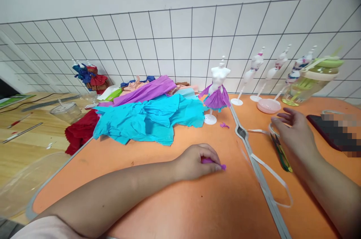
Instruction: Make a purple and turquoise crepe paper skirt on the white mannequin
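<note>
My left hand rests on the orange table, fingers closed on a small piece of purple crepe paper whose end pokes out past the thumb. On the right, my right hand hovers with its fingers apart, beside a roll of white tape; whether it touches the roll I cannot tell. Thread snips with a yellow-green handle lie under that hand. A loose strip of tape curls across the table. Further back stands a small white mannequin in a purple crepe paper skirt.
Turquoise crepe paper and a purple sheet are heaped left of the mannequin. Several more mannequins line the tiled wall. A pink dish, a green-lidded bottle and a phone are at right. A grey seam crosses the table.
</note>
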The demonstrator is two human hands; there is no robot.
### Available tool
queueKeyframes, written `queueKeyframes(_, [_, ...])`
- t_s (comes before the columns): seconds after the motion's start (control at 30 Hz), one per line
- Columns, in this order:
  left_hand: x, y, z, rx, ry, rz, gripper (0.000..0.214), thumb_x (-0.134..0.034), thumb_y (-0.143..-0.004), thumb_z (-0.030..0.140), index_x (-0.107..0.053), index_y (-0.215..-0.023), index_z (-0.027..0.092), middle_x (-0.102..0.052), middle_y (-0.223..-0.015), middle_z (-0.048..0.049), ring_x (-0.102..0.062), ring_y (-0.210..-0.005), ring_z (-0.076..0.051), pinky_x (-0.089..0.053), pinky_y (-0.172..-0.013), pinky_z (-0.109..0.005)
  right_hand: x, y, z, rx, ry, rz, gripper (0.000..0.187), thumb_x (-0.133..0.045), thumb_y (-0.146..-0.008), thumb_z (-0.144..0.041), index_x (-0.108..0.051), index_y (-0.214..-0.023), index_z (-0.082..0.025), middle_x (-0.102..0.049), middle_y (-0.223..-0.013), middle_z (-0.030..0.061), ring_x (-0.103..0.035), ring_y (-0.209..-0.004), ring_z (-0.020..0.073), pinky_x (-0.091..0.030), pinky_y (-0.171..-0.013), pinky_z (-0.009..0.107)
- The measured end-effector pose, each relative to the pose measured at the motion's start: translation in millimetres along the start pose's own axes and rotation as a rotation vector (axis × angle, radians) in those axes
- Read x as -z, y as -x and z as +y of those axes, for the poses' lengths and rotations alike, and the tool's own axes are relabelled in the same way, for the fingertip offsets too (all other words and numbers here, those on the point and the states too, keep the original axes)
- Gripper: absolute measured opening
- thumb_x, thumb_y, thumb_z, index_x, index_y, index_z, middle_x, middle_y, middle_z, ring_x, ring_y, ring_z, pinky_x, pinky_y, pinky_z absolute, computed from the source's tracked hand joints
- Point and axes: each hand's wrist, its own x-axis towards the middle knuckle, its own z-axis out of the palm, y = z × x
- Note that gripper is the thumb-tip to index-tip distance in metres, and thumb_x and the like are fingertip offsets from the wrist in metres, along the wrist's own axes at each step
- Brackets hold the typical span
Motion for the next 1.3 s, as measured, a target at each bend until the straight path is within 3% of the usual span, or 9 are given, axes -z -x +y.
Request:
queueKeyframes(0.07, [3.4,-3,-2,0.039,0.009,0.093,0.019,-0.071,-0.077,0.033,-0.074,-0.081,0.015,-0.066,-0.089,-0.0077,-0.062,-0.084,-0.016,-0.049,-0.077,-0.024,-3,19,-17,0.129,0.094,-0.085,0.045,-0.064,-0.079,-0.042,-0.055,-0.118,-0.022,-0.065,-0.111,0.0136,-0.061,-0.095,0.0261,-0.045,-0.082,0.038])
queueKeyframes(0.13, [6.3,-6,-5,0.089,0.030,0.176,0.018,-0.071,-0.077,0.032,-0.073,-0.079,0.014,-0.067,-0.088,-0.0076,-0.063,-0.082,-0.016,-0.049,-0.077,-0.025,-9,43,-34,0.143,0.203,-0.327,0.025,-0.062,-0.079,-0.043,-0.065,-0.094,-0.022,-0.068,-0.095,0.0087,-0.061,-0.082,0.0227,-0.046,-0.076,0.036])
queueKeyframes(0.23, [7.2,-8,-7,0.123,0.044,0.249,0.017,-0.070,-0.077,0.030,-0.071,-0.077,0.013,-0.068,-0.088,-0.0077,-0.063,-0.081,-0.017,-0.049,-0.077,-0.028,-21,81,-53,0.105,0.104,-0.763,0.023,-0.059,-0.079,-0.043,-0.063,-0.077,-0.021,-0.061,-0.074,0.0026,-0.055,-0.066,0.0164,-0.044,-0.059,0.028])
queueKeyframes(0.3, [6.0,-8,-6,0.102,0.038,0.282,0.014,-0.069,-0.076,0.027,-0.069,-0.075,0.013,-0.068,-0.088,-0.0077,-0.063,-0.082,-0.017,-0.049,-0.077,-0.028,-29,101,-60,0.022,-0.010,-0.923,0.023,-0.058,-0.080,-0.041,-0.058,-0.072,-0.020,-0.053,-0.063,-0.0018,-0.050,-0.055,0.0118,-0.042,-0.053,0.025])
queueKeyframes(0.37, [4.5,-7,-3,0.055,0.024,0.304,0.012,-0.068,-0.076,0.025,-0.068,-0.073,0.013,-0.067,-0.087,-0.0074,-0.063,-0.082,-0.017,-0.049,-0.076,-0.028,-36,113,-63,-0.082,-0.109,-0.993,0.024,-0.057,-0.081,-0.041,-0.054,-0.071,-0.020,-0.048,-0.060,-0.0044,-0.047,-0.049,0.0093,-0.041,-0.048,0.023])
queueKeyframes(0.53, [3.7,-6,1,-0.013,0.013,0.373,0.012,-0.068,-0.076,0.025,-0.067,-0.071,0.014,-0.066,-0.084,-0.0067,-0.063,-0.080,-0.017,-0.050,-0.075,-0.028,-41,118,-60,-0.231,-0.200,-0.986,0.025,-0.059,-0.077,-0.041,-0.049,-0.069,-0.020,-0.045,-0.057,-0.0063,-0.044,-0.046,0.0085,-0.042,-0.043,0.023])
queueKeyframes(0.97, [4.9,-5,0,-0.006,0.045,0.344,0.016,-0.072,-0.075,0.029,-0.070,-0.070,0.014,-0.066,-0.082,-0.0068,-0.064,-0.078,-0.016,-0.052,-0.074,-0.028,-51,119,-55,-0.266,-0.157,-0.956,0.021,-0.059,-0.075,-0.033,-0.046,-0.065,-0.020,-0.042,-0.051,-0.0080,-0.041,-0.046,0.0072,-0.044,-0.046,0.022])
queueKeyframes(1.3, [2.3,-5,4,0.010,0.018,0.361,0.015,-0.070,-0.076,0.027,-0.068,-0.068,0.015,-0.065,-0.080,-0.0061,-0.062,-0.074,-0.015,-0.050,-0.069,-0.026,-58,122,-51,-0.337,-0.259,-0.986,0.020,-0.056,-0.080,-0.037,-0.049,-0.072,-0.020,-0.050,-0.060,-0.0063,-0.045,-0.046,0.0073,-0.050,-0.050,0.026])
